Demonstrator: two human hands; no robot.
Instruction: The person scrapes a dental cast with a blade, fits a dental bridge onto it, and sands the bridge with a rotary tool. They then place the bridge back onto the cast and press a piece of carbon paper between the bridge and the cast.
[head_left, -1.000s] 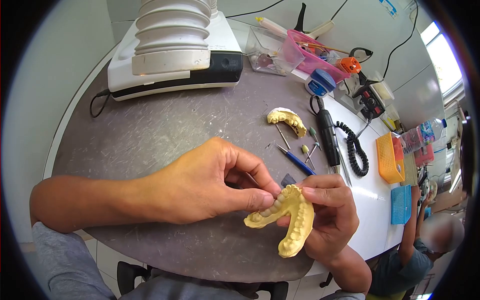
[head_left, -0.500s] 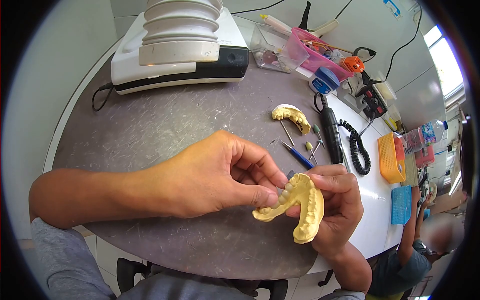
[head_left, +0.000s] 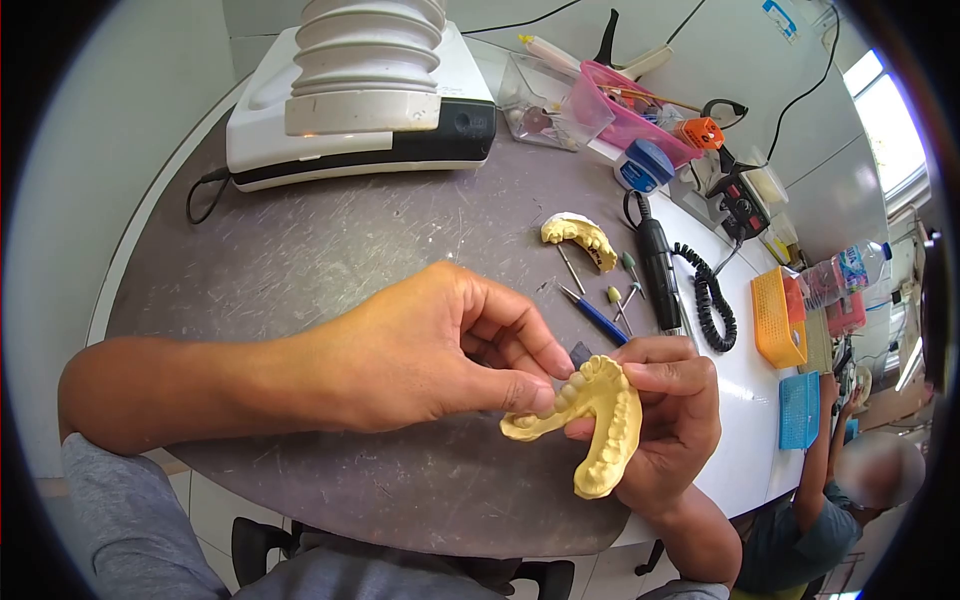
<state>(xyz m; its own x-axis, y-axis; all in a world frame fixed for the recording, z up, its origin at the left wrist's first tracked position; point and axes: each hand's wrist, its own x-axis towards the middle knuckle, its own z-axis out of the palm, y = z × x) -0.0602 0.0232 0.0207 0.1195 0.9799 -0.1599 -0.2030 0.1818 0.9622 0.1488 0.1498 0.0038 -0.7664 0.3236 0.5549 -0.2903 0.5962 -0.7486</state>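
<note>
A yellow plaster dental cast, shaped like a horseshoe with teeth, is in my right hand, thumb on its edge and fingers behind. Along its left side sits a whitish, tooth-coloured dental bridge. My left hand is closed, with thumb and index fingertips pinched at the bridge; its other fingers are curled. A small dark grey flat piece shows just above the cast; what holds it is hidden. Beyond lie a second yellow cast, a blue pen and several small burs.
A black handpiece with a coiled cord lies at right. At the back stand a white machine with a ribbed hose, a pink basket and a blue jar. Orange and blue baskets line the right, near another person.
The cast has shifted slightly down and left and tilted a little in my right hand. My left fingertips stay at the bridge, which now appears closer against the cast.
</note>
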